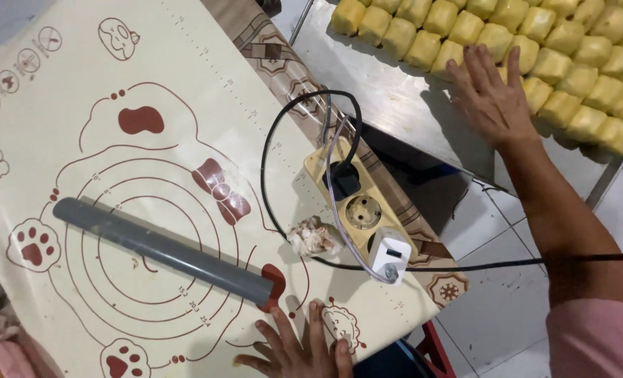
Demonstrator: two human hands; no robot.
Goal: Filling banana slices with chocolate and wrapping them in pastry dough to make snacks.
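My right hand [490, 94] lies flat with fingers spread on a metal tray [388, 98], its fingertips touching the rows of yellow dough pieces [570, 49]. My left hand [297, 346] rests palm down, fingers apart, on the near edge of a cream baking mat [80, 84] printed with brown circles and paw marks. A grey pipe-like roller [161, 250] lies across the mat just left of that hand. Neither hand holds anything.
A yellowish power strip [353, 199] with a black plug and a white adapter [390, 255] sits at the mat's right edge, black cables looping around it. A small crumpled lump [313, 238] lies beside it. White floor tiles [493, 308] show below.
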